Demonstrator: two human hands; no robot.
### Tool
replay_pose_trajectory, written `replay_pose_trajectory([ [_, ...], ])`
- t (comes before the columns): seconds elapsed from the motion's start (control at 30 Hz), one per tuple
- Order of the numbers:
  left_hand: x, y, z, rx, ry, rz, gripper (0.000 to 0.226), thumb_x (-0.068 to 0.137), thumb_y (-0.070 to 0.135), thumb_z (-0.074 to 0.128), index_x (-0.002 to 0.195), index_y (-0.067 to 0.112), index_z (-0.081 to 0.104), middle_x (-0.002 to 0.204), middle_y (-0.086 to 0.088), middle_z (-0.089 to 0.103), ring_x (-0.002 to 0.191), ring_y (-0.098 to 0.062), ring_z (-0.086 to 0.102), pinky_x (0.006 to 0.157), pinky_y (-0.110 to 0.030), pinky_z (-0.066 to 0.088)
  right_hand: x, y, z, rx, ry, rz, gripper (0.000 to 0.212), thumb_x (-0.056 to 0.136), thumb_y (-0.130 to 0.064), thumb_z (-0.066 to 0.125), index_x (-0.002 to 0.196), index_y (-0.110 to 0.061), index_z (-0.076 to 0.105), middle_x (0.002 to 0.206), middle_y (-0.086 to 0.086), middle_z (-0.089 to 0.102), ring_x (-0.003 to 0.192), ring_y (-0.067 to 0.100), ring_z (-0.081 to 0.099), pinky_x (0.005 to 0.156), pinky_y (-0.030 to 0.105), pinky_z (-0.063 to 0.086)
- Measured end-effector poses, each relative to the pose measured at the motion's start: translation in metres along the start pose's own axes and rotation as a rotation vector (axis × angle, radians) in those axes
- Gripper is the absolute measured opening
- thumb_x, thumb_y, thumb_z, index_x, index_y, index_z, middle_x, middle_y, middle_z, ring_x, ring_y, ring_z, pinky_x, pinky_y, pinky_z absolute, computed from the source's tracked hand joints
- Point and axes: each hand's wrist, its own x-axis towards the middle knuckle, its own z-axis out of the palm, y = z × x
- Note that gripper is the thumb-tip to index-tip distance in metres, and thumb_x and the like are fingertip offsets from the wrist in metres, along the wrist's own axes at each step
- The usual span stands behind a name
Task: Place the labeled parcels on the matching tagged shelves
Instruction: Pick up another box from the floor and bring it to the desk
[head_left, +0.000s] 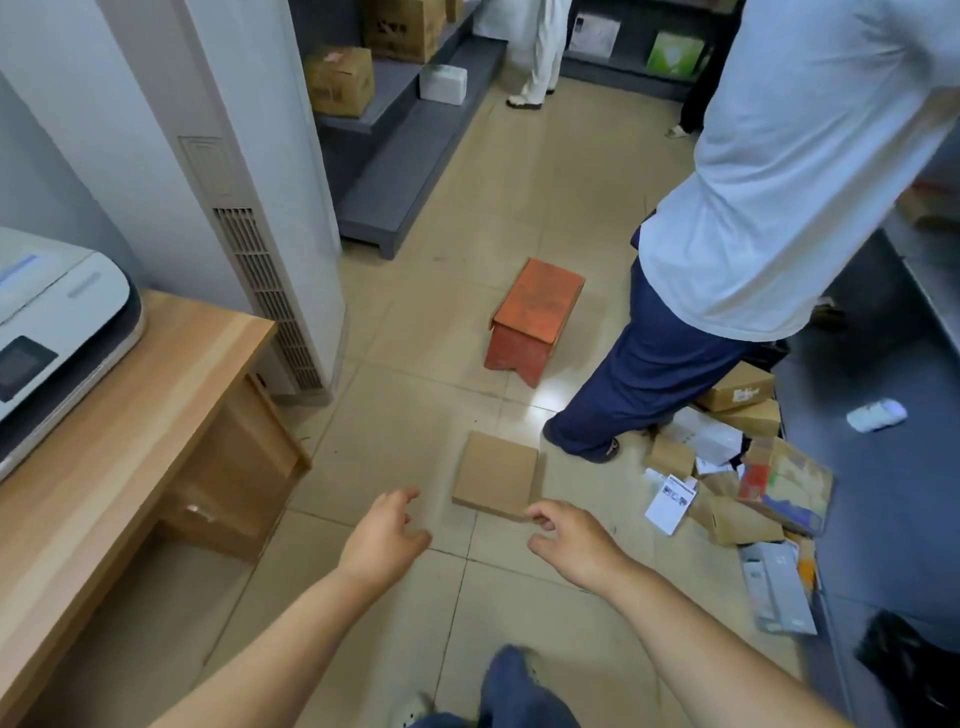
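A flat brown cardboard parcel (496, 475) lies on the tiled floor in front of me. My left hand (384, 538) hovers just left of and below it, fingers spread and empty. On the other side my right hand (569, 545) is open too, its fingertips close to the parcel's near right corner; whether they touch is unclear. A heap of more parcels and envelopes (737, 467) lies on the floor at the right, against a grey shelf unit (878, 467). Other grey shelves (400, 150) with boxes stand at the far left.
A person in a white shirt and blue trousers (727, 249) stands at the right, one foot near the parcel. A small red stool (535, 319) sits mid-floor. A wooden desk (119, 431) with a printer (52, 322) and a tall white air conditioner (249, 208) fill the left. Another person (537, 47) stands far back.
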Motion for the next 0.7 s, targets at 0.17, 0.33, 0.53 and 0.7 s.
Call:
replay_pose_trajectory([
  [0.17, 0.058, 0.027, 0.016, 0.013, -0.035, -0.001, 0.059, 0.081, 0.020, 0.061, 0.136, 0.015, 0.039, 0.128, -0.006, 0.051, 0.112, -0.016, 0.053, 0.089, -0.028, 0.044, 0.058, 0.017, -0.025, 0.089, -0.031, 0.048, 0.035, 0.087, -0.016, 0.053, 0.122, -0.021, 0.056, 0.124, -0.001, 0.056, 0.113, 0.011, 0.051, 0.092, 0.021, 0.037],
  [0.33, 0.110, 0.055, 0.037, -0.061, -0.053, -0.083, 0.060, 0.082, 0.019, 0.061, 0.138, 0.015, 0.037, 0.133, -0.005, 0.048, 0.115, -0.016, 0.052, 0.092, -0.027, 0.043, 0.116, 0.043, -0.053, 0.122, -0.079, 0.078, 0.038, 0.087, -0.014, 0.053, 0.124, -0.023, 0.054, 0.116, -0.007, 0.052, 0.113, 0.011, 0.051, 0.089, 0.020, 0.036],
  [0.53, 0.186, 0.069, 0.074, -0.177, -0.050, -0.163, 0.063, 0.082, 0.020, 0.062, 0.138, 0.017, 0.034, 0.135, -0.006, 0.046, 0.116, -0.016, 0.051, 0.091, -0.028, 0.043, 0.195, 0.079, -0.073, 0.074, -0.129, 0.128, 0.043, 0.088, -0.016, 0.053, 0.130, -0.018, 0.048, 0.127, 0.001, 0.052, 0.107, 0.013, 0.053, 0.094, 0.027, 0.042],
  [0.7, 0.249, 0.044, 0.109, -0.221, -0.049, -0.237, 0.063, 0.083, 0.020, 0.061, 0.139, 0.017, 0.033, 0.136, -0.004, 0.047, 0.117, -0.016, 0.051, 0.090, -0.028, 0.044, 0.256, 0.111, -0.051, 0.124, -0.142, 0.243, 0.038, 0.089, -0.014, 0.052, 0.127, -0.017, 0.051, 0.126, 0.003, 0.053, 0.108, 0.015, 0.053, 0.096, 0.028, 0.042],
])
